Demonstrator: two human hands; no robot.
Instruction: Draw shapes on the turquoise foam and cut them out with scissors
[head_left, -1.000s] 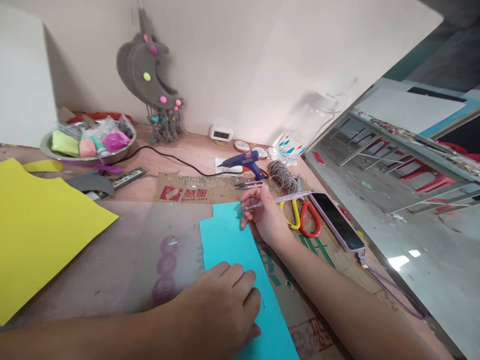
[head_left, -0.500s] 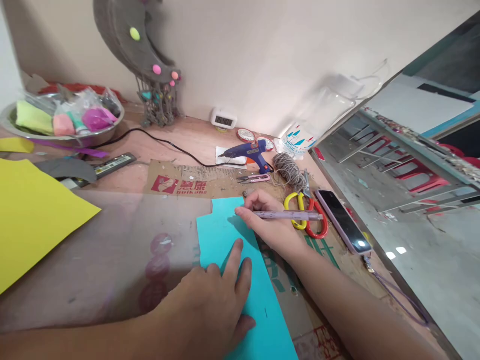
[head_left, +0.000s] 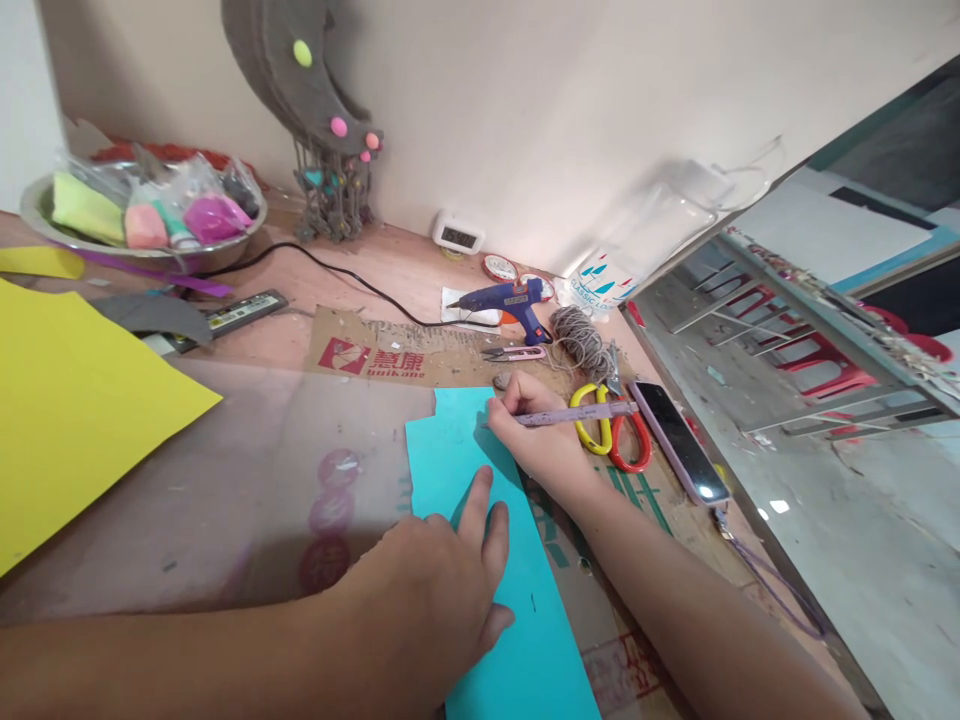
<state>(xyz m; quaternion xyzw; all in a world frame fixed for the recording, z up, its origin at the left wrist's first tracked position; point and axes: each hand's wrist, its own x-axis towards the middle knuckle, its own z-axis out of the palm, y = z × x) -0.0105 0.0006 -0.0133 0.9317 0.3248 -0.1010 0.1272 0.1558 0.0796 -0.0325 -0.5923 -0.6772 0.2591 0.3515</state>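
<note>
A strip of bright blue paper (head_left: pixel 525 620) with a notched upper left corner lies on the cardboard-covered table. My left hand (head_left: pixel 442 590) presses on it, fingers stretched out and apart. A slim purple pen (head_left: pixel 570 413) is pinched in my right hand (head_left: pixel 536 430), its tip at the upper part of the blue paper. One short dark mark shows lower down on the sheet. Just right of my right hand lie scissors (head_left: pixel 631 440) with one yellow and one red handle loop.
Yellow paper (head_left: pixel 90 400) lies at left, below a metal bowl (head_left: pixel 45 225) of bagged coloured clay. Behind the blue paper are thread snips (head_left: pixel 517 353), a blue glue gun (head_left: pixel 499 298), grey yarn (head_left: pixel 581 340) and a small clock (head_left: pixel 457 235). A phone (head_left: pixel 679 440) rests near the right edge.
The view has shifted slightly, so most things sit a little further right. The pen has tilted, its back end now higher. My left hand stays on the blue paper.
</note>
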